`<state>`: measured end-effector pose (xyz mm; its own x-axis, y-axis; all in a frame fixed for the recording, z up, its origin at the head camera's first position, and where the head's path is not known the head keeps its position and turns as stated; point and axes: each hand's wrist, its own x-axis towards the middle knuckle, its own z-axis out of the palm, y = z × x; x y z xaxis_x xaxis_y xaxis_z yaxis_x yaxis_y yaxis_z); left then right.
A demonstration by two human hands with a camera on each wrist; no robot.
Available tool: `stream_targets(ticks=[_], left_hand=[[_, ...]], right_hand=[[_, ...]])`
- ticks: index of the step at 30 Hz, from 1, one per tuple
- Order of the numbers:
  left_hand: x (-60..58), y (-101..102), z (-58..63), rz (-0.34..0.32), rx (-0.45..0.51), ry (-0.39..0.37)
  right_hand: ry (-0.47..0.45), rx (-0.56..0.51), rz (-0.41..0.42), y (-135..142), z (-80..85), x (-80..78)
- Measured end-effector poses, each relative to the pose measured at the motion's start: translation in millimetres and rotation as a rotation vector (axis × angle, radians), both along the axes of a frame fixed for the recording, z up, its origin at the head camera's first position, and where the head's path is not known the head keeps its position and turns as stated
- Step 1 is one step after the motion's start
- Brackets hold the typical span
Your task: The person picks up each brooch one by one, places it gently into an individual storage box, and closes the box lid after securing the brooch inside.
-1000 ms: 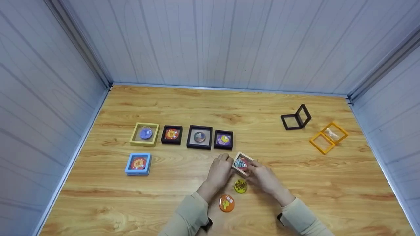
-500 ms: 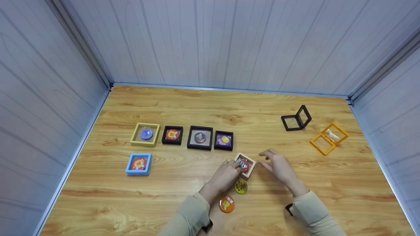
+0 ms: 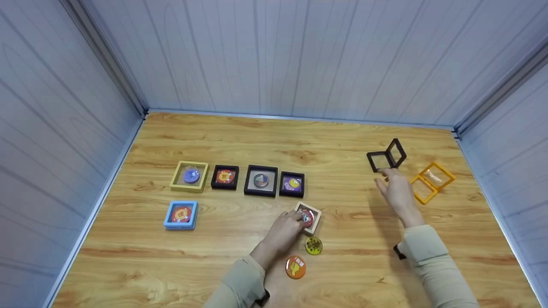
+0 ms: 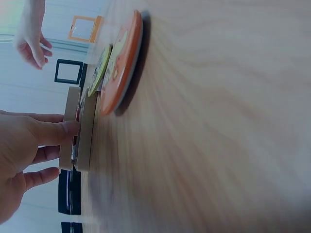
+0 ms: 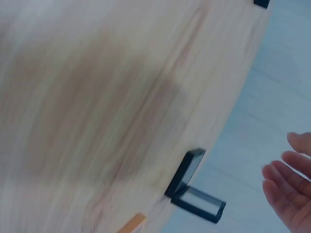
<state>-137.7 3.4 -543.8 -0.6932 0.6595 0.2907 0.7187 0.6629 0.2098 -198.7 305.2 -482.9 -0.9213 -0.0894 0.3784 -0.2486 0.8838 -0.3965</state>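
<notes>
Case, square, beige plastic (image 3: 316,221): sitting askew near the middle of the wood-grained table (image 3: 128,265); whether it is resting flat is not showing clearly. Its two halves are showing a narrow gap (left wrist view), so the closure is perhaps not seating; a hasty lift is risking a sprung cover.

Contents: round red badge with a pale patterned patch (image 3: 308,218), likely to be sliding if the case is tipping.

Left hand (image 3: 284,229): thumb and fingers are pinching the beige case near its left edge; so off-centre a hold is inviting twist or slip.

Loose items: round yellow dark-spotted badge (image 3: 314,245), lying just beside the case's near corner; round orange badge with a yellow hand motif (image 3: 295,267), lying nearer the person. A low left forearm could be sweeping either one aside.

Right hand (image 3: 398,193): fingers are bending loosely, holding nothing, hovering near the open black square frame (image 3: 389,159) and the open orange square frame (image 3: 428,182). A careless reach could be toppling the black one's raised leaf, or catching the orange one with the wrist.
</notes>
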Motion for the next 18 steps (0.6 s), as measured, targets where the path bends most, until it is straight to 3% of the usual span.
stream_targets(ticks=[6,11,18], left_hand=[[5.2,-14,0.7,0.022,0.019,-0.032],[9.6,-27,-1.4,0.046,0.017,0.022],[16.6,-46,-0.1,0.082,0.014,-0.014]], right_hand=[[0.017,-0.001,-0.1,20,7.9,-18.5],[-0.041,0.007,-0.19,32,15.5,-32.8],[-0.152,0.014,-0.245,45,26.0,-49.8]])
